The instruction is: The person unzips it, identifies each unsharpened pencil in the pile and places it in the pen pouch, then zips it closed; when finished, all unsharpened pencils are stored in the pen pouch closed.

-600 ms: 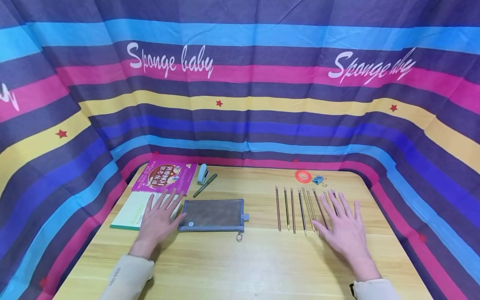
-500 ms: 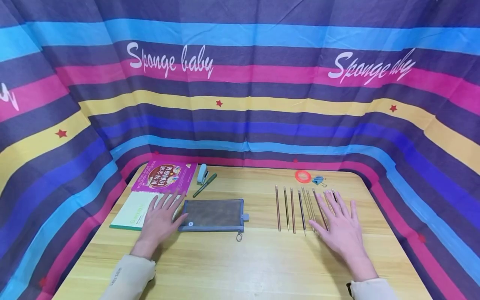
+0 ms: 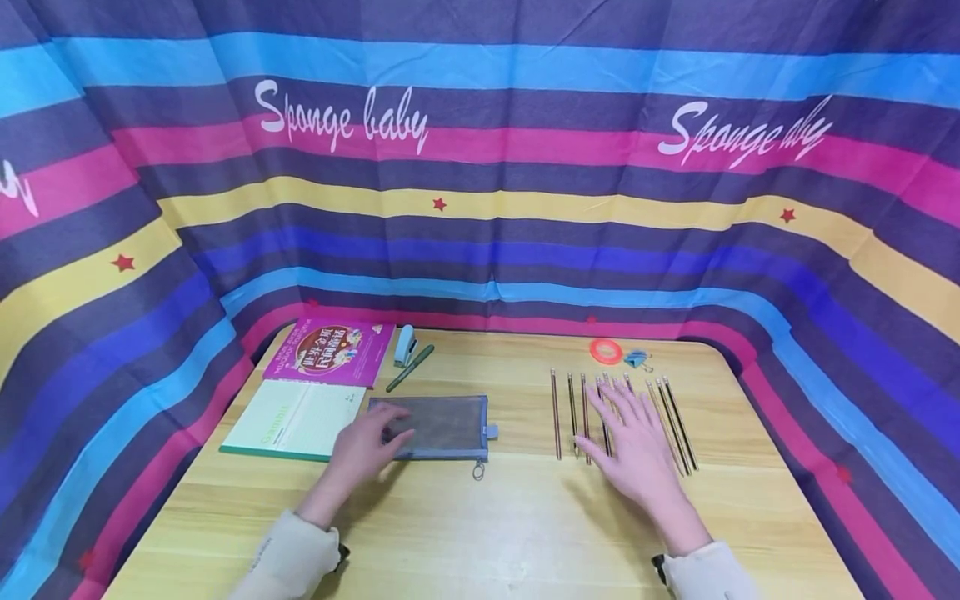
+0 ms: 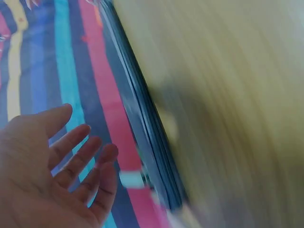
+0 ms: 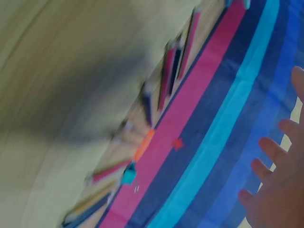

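My left hand (image 3: 367,442) hovers over the left end of a grey mesh zip pouch (image 3: 446,427), its fingers loosely bent and holding nothing. In the left wrist view that hand (image 4: 71,166) is apart from the pouch (image 4: 142,109), which lies flat on the table. My right hand (image 3: 637,446) is spread above a row of pencils, hiding the middle ones. To its left lies a dark red pencil (image 3: 556,417); to its right is a black-striped pencil (image 3: 678,425). The right wrist view shows the hand (image 5: 280,175) raised off the table, with blurred pencils (image 5: 166,76) beyond.
A purple book (image 3: 360,354) and a pale green notebook (image 3: 300,421) lie at the left. Behind the pouch are a light blue stapler (image 3: 405,346) and a green pen (image 3: 410,369). Orange tape (image 3: 606,351) and blue binder clips (image 3: 637,360) lie behind the pencils. Striped cloth surrounds the table (image 3: 525,533).
My left hand has moved right, off the notebook and over the pouch, and its fingers have bent. My right hand has shifted left, uncovering the rightmost pencils. The objects stay in place.
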Motion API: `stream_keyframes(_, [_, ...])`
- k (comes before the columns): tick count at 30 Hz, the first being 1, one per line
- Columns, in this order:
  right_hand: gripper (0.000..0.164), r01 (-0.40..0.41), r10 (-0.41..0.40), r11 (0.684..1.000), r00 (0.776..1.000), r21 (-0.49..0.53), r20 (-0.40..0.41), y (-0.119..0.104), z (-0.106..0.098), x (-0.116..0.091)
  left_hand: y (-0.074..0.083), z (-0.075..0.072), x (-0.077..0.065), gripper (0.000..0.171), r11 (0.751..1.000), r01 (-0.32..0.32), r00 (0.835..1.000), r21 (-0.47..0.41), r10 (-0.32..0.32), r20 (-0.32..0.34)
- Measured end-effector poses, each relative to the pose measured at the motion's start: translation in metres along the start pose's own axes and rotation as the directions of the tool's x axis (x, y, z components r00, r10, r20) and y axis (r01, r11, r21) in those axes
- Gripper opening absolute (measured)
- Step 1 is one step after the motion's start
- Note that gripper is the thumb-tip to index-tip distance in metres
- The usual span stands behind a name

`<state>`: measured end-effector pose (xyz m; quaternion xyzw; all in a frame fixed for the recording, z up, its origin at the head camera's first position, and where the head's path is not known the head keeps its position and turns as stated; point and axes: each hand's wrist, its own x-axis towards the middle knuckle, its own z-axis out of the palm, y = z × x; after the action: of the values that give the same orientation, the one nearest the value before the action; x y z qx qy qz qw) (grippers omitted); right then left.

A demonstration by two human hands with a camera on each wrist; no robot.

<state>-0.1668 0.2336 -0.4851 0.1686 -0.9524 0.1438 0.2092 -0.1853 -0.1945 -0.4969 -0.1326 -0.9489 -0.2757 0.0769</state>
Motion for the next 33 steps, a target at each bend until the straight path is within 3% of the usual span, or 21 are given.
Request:
stream_keyframes(4, [0.073,0.013,-0.015,0.993,1.0,0.117,0.016,-0.018,0.011,0.01,0.024,0.012,-0.001,0.028,0.974,0.089,0.993,-0.206,-0.069,0.101])
stream_keyframes(7, [0.064,0.026,-0.034,0.985,0.999,0.173,0.04,-0.031,0.021,0.018,0.036,0.024,-0.001,0.028,0.953,0.109,0.985,-0.283,-0.065,0.16])
stream_keyframes(12, [0.049,0.018,-0.05,0.966,0.991,0.259,0.12,-0.049,0.042,0.029,0.048,0.042,-0.002,0.027,0.952,0.093,0.979,-0.291,-0.034,0.203])
stream_keyframes(18, [0.037,-0.025,-0.062,0.93,0.973,0.367,0.224,-0.064,0.063,0.038,0.058,0.056,-0.004,0.022,0.939,0.138,0.968,-0.316,-0.06,0.245])
stream_keyframes(33, [0.036,-0.112,-0.109,0.858,0.914,0.502,0.39,-0.08,0.086,0.053,0.063,0.075,-0.003,0.021,0.936,0.163,0.963,-0.313,-0.081,0.259])
